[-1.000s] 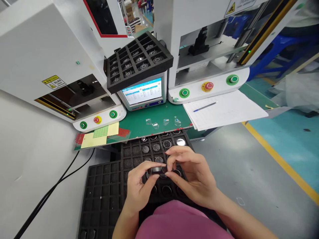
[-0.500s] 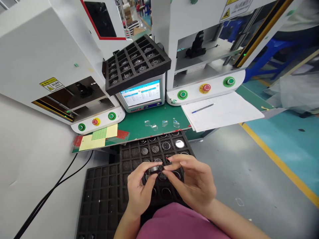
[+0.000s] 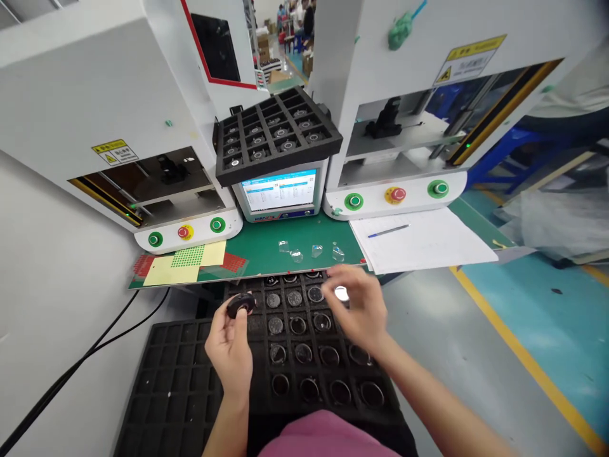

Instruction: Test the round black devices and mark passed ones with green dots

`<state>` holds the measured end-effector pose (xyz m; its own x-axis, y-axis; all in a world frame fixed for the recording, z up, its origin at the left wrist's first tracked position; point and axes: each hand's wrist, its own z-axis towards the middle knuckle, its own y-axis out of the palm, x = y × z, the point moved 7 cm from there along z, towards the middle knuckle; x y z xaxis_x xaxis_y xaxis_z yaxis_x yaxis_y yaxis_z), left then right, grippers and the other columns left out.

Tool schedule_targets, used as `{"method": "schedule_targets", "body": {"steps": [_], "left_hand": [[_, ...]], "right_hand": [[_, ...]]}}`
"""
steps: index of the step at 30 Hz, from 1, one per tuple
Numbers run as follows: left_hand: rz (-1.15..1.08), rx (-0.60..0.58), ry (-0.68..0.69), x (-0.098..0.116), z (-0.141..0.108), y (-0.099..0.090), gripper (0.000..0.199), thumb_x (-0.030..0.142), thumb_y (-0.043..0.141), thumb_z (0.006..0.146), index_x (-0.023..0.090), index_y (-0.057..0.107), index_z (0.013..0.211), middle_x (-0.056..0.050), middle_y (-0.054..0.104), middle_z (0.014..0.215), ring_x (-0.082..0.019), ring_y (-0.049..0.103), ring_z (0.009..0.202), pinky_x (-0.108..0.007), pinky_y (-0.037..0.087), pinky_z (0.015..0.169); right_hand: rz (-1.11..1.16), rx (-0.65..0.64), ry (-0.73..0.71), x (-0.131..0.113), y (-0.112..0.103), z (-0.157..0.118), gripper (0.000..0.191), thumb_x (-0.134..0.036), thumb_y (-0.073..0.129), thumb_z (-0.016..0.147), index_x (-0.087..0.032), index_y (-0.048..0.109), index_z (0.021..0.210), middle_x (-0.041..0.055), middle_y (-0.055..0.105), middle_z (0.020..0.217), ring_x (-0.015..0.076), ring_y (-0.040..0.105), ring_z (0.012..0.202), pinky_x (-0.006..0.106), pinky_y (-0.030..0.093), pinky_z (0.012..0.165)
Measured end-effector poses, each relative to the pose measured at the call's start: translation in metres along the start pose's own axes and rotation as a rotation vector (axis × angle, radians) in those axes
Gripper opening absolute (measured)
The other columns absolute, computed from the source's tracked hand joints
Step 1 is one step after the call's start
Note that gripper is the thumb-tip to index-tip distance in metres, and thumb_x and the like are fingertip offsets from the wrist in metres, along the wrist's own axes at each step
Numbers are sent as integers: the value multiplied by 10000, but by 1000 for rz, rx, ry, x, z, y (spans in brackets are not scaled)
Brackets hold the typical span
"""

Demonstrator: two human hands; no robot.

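Observation:
A round black watch-like case [image 3: 241, 306] is pinched between the thumb and fingers of my left hand [image 3: 231, 343], above the left part of the foam tray. My right hand [image 3: 356, 308] is at the front edge of the green bench [image 3: 261, 244], its index fingertip close to small red dots on that edge. Its thumb and index finger are curved with a gap, and I make out nothing held there. Below both hands lies a black foam tray [image 3: 259, 352] with round, glass-faced parts [image 3: 303, 353] in several pockets. One bright disc [image 3: 341, 293] sits partly behind my right hand.
Two white press machines with green and red buttons [image 3: 397, 195] flank a screen [image 3: 280, 190]. A tilted foam tray [image 3: 278, 166] of parts rests above it. Clear film pieces [image 3: 317, 251], sticker sheets [image 3: 188, 257], papers with a pen [image 3: 389, 231], and another foam tray [image 3: 166, 362] lie around.
My hands have moved apart: the left carries the black case leftward, the right has let go of it and risen to the bench edge. A red bit at the right fingertips no longer shows there.

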<state>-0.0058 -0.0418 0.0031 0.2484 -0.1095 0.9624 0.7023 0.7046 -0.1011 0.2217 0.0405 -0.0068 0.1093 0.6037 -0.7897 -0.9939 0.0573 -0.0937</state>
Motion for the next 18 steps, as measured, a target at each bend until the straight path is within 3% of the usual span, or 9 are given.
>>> {"method": "schedule_targets", "body": {"steps": [1, 4, 7, 12, 18], "left_hand": [[-15, -24, -37, -5, 2, -1, 230, 329, 662, 818, 160, 684, 973, -48, 755, 902, -173, 726, 807, -263, 588, 781], [-10, -119, -139, -17, 0, -4, 309, 399, 697, 769, 150, 692, 952, -75, 759, 892, -205, 733, 806, -285, 597, 772], [16, -107, -208, -29, 0, -16, 387, 470, 722, 717, 150, 698, 933, -96, 759, 918, -229, 733, 839, -299, 595, 789], [-13, -53, -289, -44, 7, -30, 505, 569, 766, 606, 155, 686, 884, -102, 756, 879, -249, 729, 814, -303, 596, 744], [-193, -117, -412, -52, 2, -15, 466, 590, 761, 616, 185, 596, 776, -96, 758, 888, -202, 698, 717, -285, 569, 655]], "right_hand": [[-8, -30, 119, 37, 9, 13, 279, -147, 599, 844, -242, 454, 1062, 45, 579, 1008, 165, 635, 874, 386, 573, 793], [-13, -105, 189, 119, 46, 55, 234, -238, 618, 843, -190, 495, 1037, 69, 571, 1017, 174, 636, 847, 338, 582, 674], [-4, -208, 190, 162, 88, 83, 210, -284, 625, 877, -145, 567, 1024, 58, 602, 1009, 164, 630, 840, 310, 566, 665], [32, -366, 137, 168, 134, 93, 271, -331, 576, 928, -145, 590, 1124, 63, 628, 1080, 169, 637, 887, 351, 558, 753], [76, -399, 181, 157, 143, 98, 262, -329, 572, 930, -157, 591, 1126, 61, 629, 1077, 164, 636, 881, 340, 557, 748]]}}
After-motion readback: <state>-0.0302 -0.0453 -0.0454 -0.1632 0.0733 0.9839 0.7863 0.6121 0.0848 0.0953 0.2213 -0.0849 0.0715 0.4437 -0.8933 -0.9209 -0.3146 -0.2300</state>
